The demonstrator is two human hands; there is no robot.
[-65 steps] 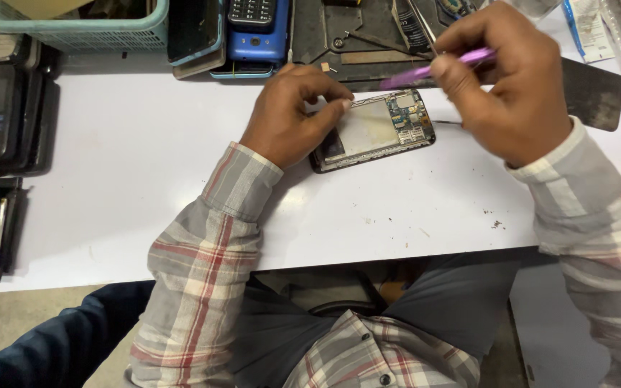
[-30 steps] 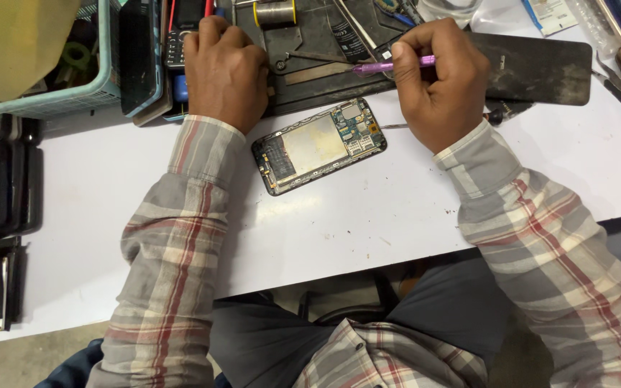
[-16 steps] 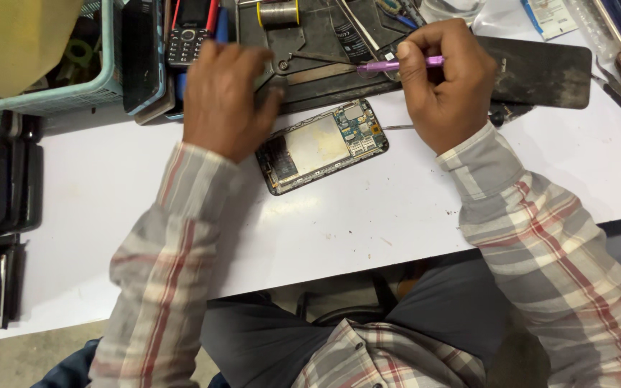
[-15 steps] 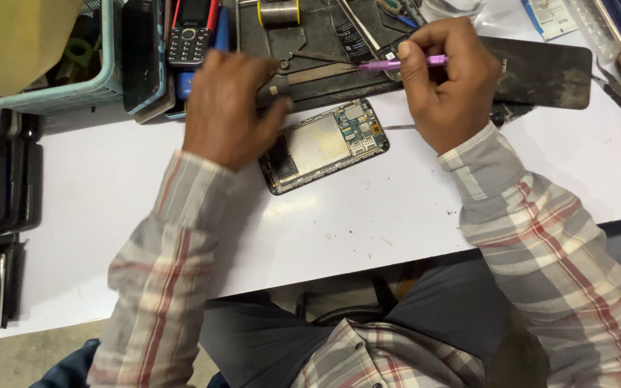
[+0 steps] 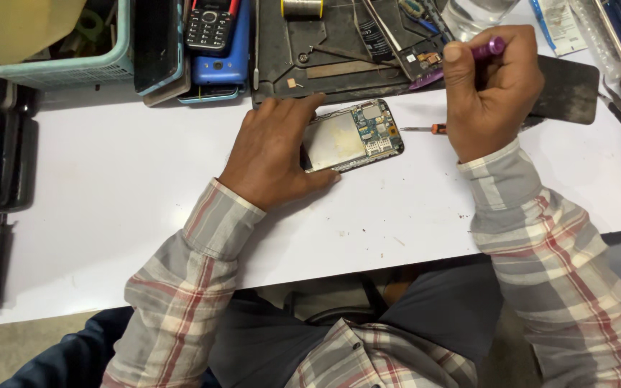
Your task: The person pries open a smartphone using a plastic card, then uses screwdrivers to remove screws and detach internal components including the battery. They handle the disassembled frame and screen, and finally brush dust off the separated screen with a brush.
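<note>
Phone point(image 5: 353, 136), back off, lies on the white table point(image 5: 109, 201) just before the dark mat point(image 5: 339, 57), board and metal shield facing up. Head view only. Left hand point(image 5: 274, 154) rests over the phone's left end, fingers spread and flat, thumb along the near edge; it grips nothing, seemingly pinning the phone steady. Right hand point(image 5: 494, 93) is closed in a fist round a purple tool point(image 5: 486, 49), held above the mat's right edge, tip hidden behind the fingers. Small orange-handled screwdriver point(image 5: 422, 129) lies just right of the phone, within reach. Keypad phones point(image 5: 213, 36) and basket point(image 5: 44, 68) sit at the far edge.
</note>
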